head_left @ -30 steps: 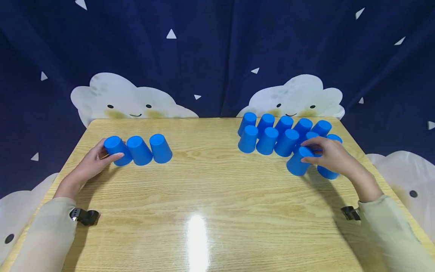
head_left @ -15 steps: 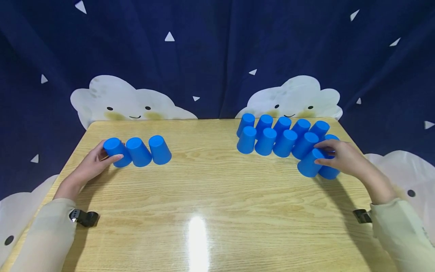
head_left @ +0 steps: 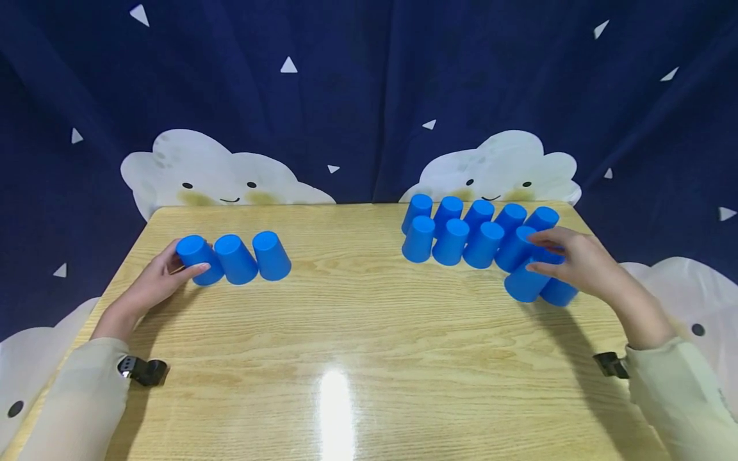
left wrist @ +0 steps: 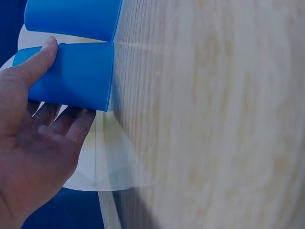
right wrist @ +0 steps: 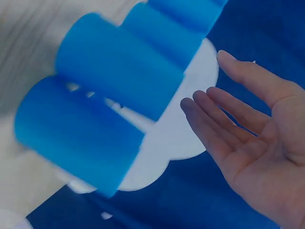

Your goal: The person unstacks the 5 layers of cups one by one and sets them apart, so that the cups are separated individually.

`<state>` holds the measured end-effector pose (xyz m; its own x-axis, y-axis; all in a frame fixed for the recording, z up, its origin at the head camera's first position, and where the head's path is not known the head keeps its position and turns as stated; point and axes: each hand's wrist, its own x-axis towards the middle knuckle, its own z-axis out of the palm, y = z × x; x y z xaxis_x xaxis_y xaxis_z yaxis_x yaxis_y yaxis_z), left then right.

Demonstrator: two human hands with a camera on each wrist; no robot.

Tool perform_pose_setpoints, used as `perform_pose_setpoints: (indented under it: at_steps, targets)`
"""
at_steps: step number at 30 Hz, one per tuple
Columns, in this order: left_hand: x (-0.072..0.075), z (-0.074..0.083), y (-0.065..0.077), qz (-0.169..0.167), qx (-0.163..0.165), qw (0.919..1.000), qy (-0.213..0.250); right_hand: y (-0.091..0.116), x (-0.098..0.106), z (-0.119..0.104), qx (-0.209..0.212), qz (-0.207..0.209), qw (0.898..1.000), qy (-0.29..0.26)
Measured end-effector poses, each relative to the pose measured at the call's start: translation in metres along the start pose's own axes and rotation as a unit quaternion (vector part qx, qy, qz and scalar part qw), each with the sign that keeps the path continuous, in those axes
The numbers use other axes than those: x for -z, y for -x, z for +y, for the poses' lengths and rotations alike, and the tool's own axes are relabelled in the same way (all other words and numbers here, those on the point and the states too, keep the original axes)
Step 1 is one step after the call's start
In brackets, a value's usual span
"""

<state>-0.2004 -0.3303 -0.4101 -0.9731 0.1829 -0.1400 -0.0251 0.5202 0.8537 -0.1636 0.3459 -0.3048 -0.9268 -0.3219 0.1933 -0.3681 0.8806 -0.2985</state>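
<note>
Three upside-down blue cups form a short row at the left of the table. My left hand (head_left: 158, 276) grips the outermost cup (head_left: 198, 262), its thumb across the near side and the fingers behind; the left wrist view shows this cup (left wrist: 76, 76) between thumb and fingers. Beside it stand the middle cup (head_left: 237, 261) and the inner cup (head_left: 272, 257). At the right, my right hand (head_left: 585, 262) is over the front cup (head_left: 523, 286). In the right wrist view the right hand (right wrist: 252, 129) is apart from the cups, fingers spread and nothing between them.
Several more upside-down blue cups (head_left: 451, 243) stand close together in rows at the back right of the wooden table (head_left: 357, 307). A dark blue curtain (head_left: 346, 96) with white clouds hangs behind the table's far edge. Black cameras sit at both wrists.
My right hand carried the front cup rightward to the end of the group, then let go and lifted off slightly. My left hand has stayed on its cup.
</note>
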Motion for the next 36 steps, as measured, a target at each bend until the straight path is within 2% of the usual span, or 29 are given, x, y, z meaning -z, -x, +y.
perform_pose_setpoints:
  at_steps: [5, 10, 17, 21, 24, 29, 36]
  targets:
    - [0.000, 0.000, 0.000, 0.000, 0.004, 1.0000, -0.001, -0.013, -0.004, -0.032, 0.027, -0.018, 0.999, -0.029]
    - [0.000, 0.001, 0.001, 0.001, 0.004, 1.0000, -0.002, -0.032, -0.018, -0.062, 0.056, -0.030, 0.997, -0.054]
    - [-0.001, 0.001, 0.001, 0.006, -0.009, 0.9999, -0.003, -0.073, -0.046, -0.110, 0.100, -0.069, 0.988, -0.100]
    - [-0.001, 0.001, 0.002, 0.008, -0.017, 0.9998, -0.004, -0.098, -0.066, -0.143, 0.133, -0.082, 0.980, -0.119]
    - [-0.001, 0.001, 0.002, 0.008, -0.021, 0.9998, 0.001, -0.114, -0.085, -0.166, 0.152, -0.091, 0.972, -0.153]
    - [-0.001, 0.002, 0.001, 0.006, -0.028, 0.9996, 0.004, -0.138, -0.116, -0.201, 0.164, -0.110, 0.961, -0.192]
    - [-0.001, 0.000, 0.000, 0.008, -0.031, 0.9995, 0.000, -0.171, -0.146, -0.244, 0.153, -0.127, 0.963, -0.185]
